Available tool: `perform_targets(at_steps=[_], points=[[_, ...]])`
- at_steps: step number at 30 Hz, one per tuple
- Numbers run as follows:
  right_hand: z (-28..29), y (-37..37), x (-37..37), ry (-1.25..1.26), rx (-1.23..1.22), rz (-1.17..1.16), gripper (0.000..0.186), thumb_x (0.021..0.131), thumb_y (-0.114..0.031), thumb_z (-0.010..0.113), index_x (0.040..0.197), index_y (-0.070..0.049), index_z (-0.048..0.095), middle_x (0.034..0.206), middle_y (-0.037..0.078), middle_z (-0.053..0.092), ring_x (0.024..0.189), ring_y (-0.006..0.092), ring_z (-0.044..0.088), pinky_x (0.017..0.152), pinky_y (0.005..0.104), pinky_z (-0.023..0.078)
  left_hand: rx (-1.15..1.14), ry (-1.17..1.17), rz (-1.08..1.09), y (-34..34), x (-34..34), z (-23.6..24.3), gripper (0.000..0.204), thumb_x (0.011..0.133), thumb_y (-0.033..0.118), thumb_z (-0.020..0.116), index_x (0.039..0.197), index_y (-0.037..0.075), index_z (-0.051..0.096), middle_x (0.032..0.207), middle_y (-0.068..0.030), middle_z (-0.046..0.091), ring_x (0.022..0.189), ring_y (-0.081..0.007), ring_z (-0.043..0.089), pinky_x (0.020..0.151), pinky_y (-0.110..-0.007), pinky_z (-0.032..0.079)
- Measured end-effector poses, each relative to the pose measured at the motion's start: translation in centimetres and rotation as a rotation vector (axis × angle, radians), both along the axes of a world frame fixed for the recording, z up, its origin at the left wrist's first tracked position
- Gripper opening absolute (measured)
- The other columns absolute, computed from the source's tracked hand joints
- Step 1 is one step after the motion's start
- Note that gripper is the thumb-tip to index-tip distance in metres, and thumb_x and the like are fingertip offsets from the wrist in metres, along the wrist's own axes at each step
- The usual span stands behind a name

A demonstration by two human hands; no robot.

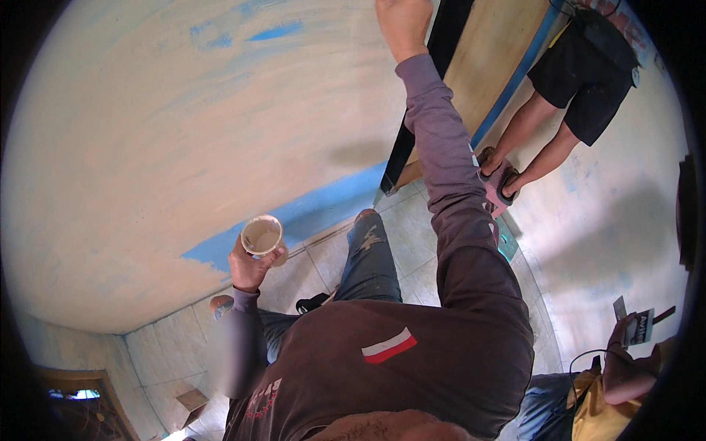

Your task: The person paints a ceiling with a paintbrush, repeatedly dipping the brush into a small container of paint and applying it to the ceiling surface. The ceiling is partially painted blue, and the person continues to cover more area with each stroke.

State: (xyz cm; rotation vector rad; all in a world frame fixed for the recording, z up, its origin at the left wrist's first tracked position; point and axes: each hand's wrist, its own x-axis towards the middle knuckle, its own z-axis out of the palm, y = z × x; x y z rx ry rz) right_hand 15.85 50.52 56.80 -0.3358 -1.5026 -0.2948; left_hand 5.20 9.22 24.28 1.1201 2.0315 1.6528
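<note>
A cup (pixel 262 237) is being held by the left hand (pixel 251 266), a frame (pixel 446 38) crossed by a sleeve (pixel 447 158), what the right hand (pixel 406 26) holds unclear.

Printed lettering in two places.
White letters (pixel 263 398) on the brown shirt (pixel 456 345); pale letters (pixel 643 326) on a grey panel (pixel 637 336).
</note>
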Motion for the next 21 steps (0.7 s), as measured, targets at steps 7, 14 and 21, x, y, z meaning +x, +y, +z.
perform_targets(at_steps=[7, 14, 21], points=[[-0.1, -2.5, 0.7, 0.085, 0.140, 0.357, 0.020, 0.098, -0.011, 0.066, 0.107, 0.004, 0.073, 0.070, 0.018, 0.059, 0.065, 0.0250, 0.061, 0.059, 0.0387, 0.046, -0.040, 0.005, 0.005, -0.1, -0.2, -0.4, 0.073, 0.071, 0.028, 0.096, 0.129, -0.002, 0.063, 0.118, -0.0116, 0.074, 0.108, -0.0209, 0.071, 0.094, -0.038, 0.057], [2.8, 5.9, 7.5, 0.204, 0.101, 0.054, 0.029, 0.101, -0.015, 0.060, 0.121, 0.003, 0.071, 0.075, 0.022, 0.063, 0.063, 0.0320, 0.059, 0.061, 0.0429, 0.047, 0.003, 0.020, 0.010, 0.1, 0.0, 0.0, 0.070, 0.072, 0.028, 0.096, 0.126, -0.002, 0.064, 0.113, -0.0127, 0.076, 0.104, -0.0207, 0.072, 0.090, -0.037, 0.058], [2.8, 9.7, 6.4, -0.025, -0.025, -0.264, 0.031, 0.099, -0.018, 0.061, 0.114, 0.007, 0.072, 0.092, 0.030, 0.069, 0.084, 0.0432, 0.068, 0.073, 0.0495, 0.054, 0.013, 0.011, 0.012, 0.0, 0.5, 0.8, 0.072, 0.071, 0.028, 0.096, 0.127, -0.003, 0.064, 0.115, -0.0129, 0.074, 0.106, -0.0214, 0.072, 0.093, -0.038, 0.058]])
